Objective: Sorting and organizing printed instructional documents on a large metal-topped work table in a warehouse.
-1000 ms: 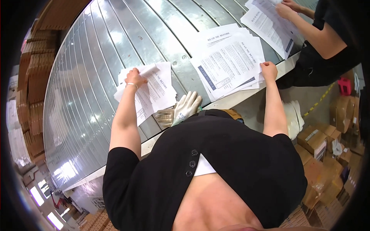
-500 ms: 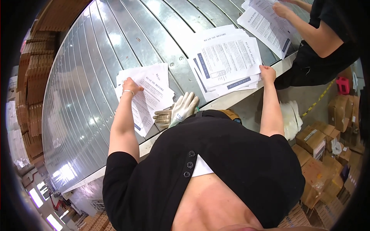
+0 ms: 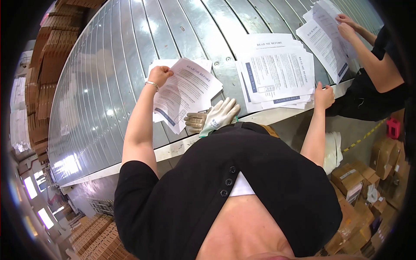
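Observation:
My left hand (image 3: 160, 76) pinches the far left corner of a printed sheet (image 3: 190, 86), raised over a small stack of similar sheets (image 3: 204, 63) on the metal table. My right hand (image 3: 324, 96) is just off the near right edge of a larger, loosely fanned paper stack (image 3: 277, 73). It holds nothing; its thumb stands apart from the loosely curled fingers. Between the two stacks, a pair of white work gloves (image 3: 219, 116) lies at the table's near edge, against my black top.
The ribbed metal table (image 3: 117, 86) stretches left and away. At the right, a co-worker's hands (image 3: 345, 28) handle another paper stack (image 3: 323, 50). Cardboard boxes (image 3: 346, 177) and a red container (image 3: 393, 128) stand on the floor to the right. Flattened cartons (image 3: 45, 86) are piled at the left.
My left hand has moved away from me, lifting and turning the sheet's corner. My right hand has let go of the larger stack's edge and drawn back toward me. The view has shifted slightly.

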Tool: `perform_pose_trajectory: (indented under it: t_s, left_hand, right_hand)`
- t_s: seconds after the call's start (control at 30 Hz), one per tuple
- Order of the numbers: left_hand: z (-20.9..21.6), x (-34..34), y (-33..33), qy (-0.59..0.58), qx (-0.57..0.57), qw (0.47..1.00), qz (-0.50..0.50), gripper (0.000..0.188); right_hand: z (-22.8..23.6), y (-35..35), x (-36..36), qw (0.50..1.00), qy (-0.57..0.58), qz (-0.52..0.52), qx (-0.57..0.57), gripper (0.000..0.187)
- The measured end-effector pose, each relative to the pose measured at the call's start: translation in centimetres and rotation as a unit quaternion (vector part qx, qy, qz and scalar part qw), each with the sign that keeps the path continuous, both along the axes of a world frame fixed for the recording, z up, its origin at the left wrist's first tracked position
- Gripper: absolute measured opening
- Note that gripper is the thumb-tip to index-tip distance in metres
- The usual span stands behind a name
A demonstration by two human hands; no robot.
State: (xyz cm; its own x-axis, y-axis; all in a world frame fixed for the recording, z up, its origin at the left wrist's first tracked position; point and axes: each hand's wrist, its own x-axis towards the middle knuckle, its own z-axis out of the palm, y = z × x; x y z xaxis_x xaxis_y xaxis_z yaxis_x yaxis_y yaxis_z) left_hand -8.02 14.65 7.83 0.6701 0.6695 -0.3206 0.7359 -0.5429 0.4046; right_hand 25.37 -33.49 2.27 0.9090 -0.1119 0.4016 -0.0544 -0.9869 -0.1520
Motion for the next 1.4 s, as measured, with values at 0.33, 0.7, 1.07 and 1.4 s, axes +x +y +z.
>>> perform_pose_trajectory:
  t_s: [0.33, 0.7, 1.07, 1.4]
  left_hand:
    - [4.5, 2.9, -3.1, -0.065, -0.040, 0.995, -0.068, 0.018]
    - [4.1, 3.7, -4.5, -0.094, -0.041, 0.989, -0.102, 0.018]
    - [1.9, 3.2, -4.5, -0.042, 0.021, 0.987, -0.155, 0.023]
    - [-2.4, -0.6, 0.5, -0.051, -0.106, 0.993, -0.003, 0.014]
  right_hand:
    - [7.1, 19.3, -13.5, 0.712, 0.158, 0.593, 0.340, 0.015]
    - [7.5, 26.5, -15.9, 0.700, 0.212, 0.596, 0.331, 0.016]
    - [7.5, 21.8, -8.8, 0.701, 0.297, 0.553, 0.338, 0.016]
    - [15.3, 17.3, 6.8, 0.625, 0.530, 0.569, 0.066, 0.014]
